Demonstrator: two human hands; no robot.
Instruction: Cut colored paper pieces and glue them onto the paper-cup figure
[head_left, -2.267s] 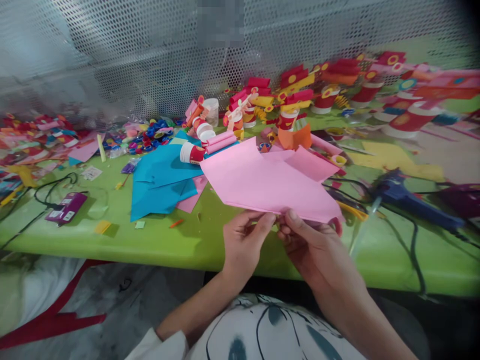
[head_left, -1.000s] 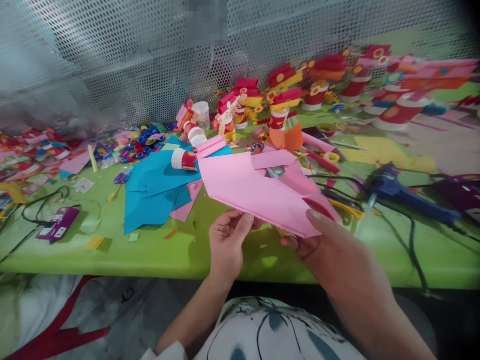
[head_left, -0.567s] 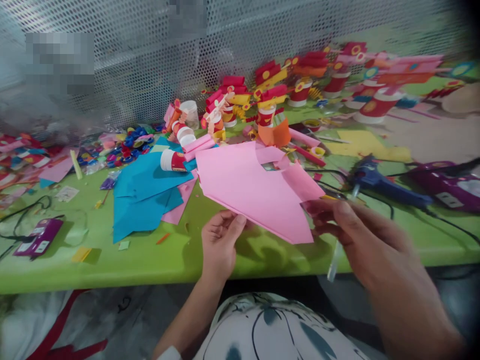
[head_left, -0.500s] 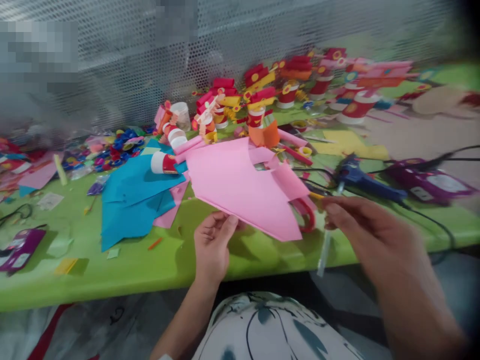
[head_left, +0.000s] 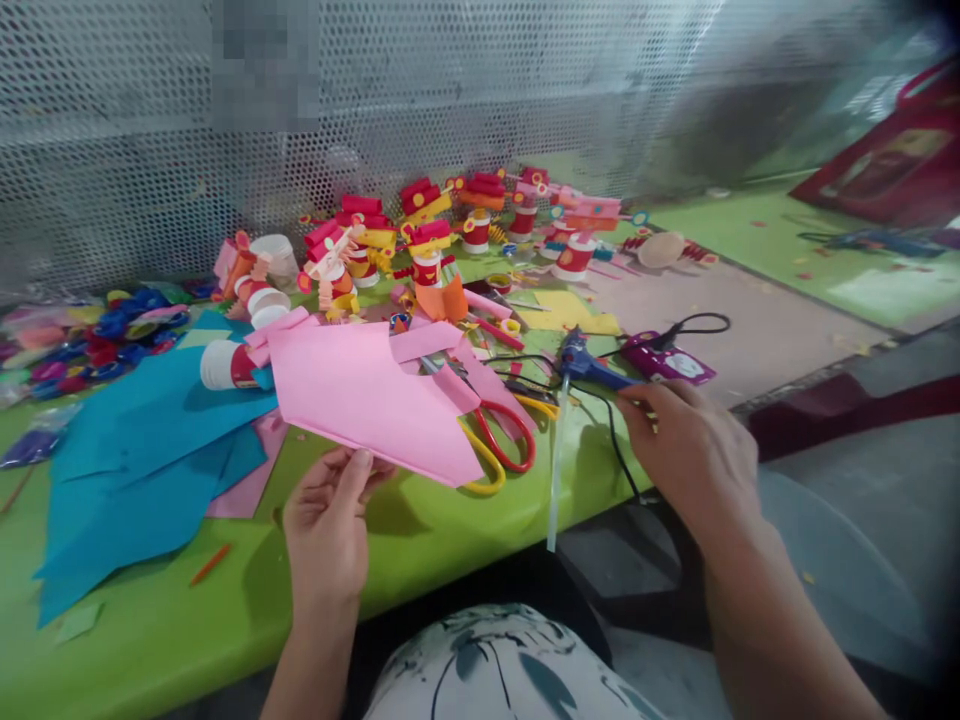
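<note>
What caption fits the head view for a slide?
Left hand holds pink paper over a green table; right hand reaches by the blue glue gun, near scissors.

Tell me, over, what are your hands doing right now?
Left hand pinching pink paper. Right hand at glue gun. Scissors under paper's edge.

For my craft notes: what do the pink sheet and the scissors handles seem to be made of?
Pink sheet: likely matte craft paper; thin, flat, cleanly cut, held up by the left hand. Scissors handles: probably smooth plastic, red and yellow loops with a slight sheen.
</note>
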